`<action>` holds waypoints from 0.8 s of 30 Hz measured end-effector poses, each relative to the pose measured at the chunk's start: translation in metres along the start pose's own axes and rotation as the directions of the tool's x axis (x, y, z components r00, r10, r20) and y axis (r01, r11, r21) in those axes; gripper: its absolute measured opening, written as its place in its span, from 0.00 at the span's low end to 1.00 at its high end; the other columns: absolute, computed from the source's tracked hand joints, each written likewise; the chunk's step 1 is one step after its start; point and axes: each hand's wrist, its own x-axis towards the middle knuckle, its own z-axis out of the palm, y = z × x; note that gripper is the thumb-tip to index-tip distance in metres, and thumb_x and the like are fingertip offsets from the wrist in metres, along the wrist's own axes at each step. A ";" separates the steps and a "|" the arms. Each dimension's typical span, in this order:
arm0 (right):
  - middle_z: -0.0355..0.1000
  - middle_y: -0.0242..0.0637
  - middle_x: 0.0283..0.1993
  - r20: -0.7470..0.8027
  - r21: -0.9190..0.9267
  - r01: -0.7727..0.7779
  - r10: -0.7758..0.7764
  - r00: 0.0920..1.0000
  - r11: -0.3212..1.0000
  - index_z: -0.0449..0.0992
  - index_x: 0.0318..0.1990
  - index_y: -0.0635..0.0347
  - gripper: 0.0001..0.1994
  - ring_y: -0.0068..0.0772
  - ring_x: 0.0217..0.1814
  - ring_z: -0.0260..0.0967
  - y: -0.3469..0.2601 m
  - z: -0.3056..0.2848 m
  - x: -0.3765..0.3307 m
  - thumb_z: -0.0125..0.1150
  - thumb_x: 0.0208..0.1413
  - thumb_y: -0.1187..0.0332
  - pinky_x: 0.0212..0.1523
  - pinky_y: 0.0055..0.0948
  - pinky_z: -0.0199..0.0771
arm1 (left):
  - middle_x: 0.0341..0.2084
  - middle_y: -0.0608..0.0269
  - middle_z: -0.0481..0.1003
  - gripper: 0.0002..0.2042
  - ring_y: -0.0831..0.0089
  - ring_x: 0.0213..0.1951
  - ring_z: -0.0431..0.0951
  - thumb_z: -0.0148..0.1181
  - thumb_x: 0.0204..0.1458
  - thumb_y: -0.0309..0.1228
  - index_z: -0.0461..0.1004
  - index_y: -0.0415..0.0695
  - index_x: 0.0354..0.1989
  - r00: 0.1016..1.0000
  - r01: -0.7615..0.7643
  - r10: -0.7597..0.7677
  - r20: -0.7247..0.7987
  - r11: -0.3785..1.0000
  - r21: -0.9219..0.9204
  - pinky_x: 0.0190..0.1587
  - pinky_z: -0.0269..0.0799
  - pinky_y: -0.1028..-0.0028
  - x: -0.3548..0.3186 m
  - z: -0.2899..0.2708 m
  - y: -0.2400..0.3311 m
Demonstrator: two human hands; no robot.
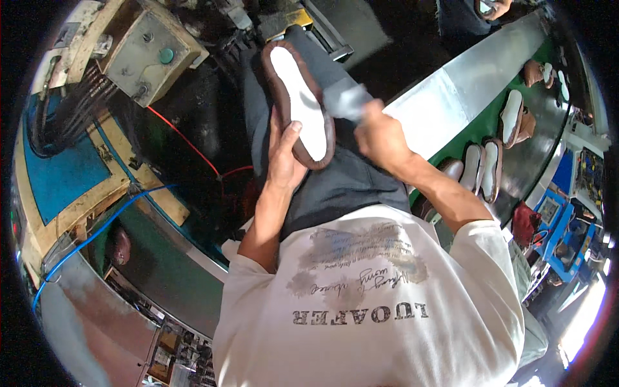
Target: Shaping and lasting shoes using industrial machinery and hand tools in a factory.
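A brown shoe (300,103) lies bottom up over my lap, its white underside facing me. My left hand (285,151) grips its near end, thumb pressed on the edge of the white part and fingers beneath the upper. Just right of the shoe, my right hand (382,137) is closed round a pale grey tool (348,99) that is smeared by motion. The tool's kind cannot be made out. It appears close to the shoe's right edge, but whether they touch is unclear.
On my right runs a green conveyor with a metal edge (451,97), carrying several brown shoes (492,169) bottom up. A control box with a green button (166,56) stands at the far left, with red and blue hoses (97,227) nearby. Another person's hand (500,9) shows at the top right.
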 end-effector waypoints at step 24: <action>0.67 0.64 0.72 -0.416 -0.411 -0.200 0.013 0.909 0.890 0.64 0.73 0.66 0.36 0.65 0.67 0.74 0.173 0.012 -0.050 0.69 0.67 0.53 0.62 0.53 0.78 | 0.79 0.29 0.51 0.54 0.37 0.78 0.59 0.72 0.55 0.20 0.38 0.35 0.84 0.930 -0.293 0.294 0.220 0.233 0.927 0.78 0.59 0.52 -0.047 0.053 0.022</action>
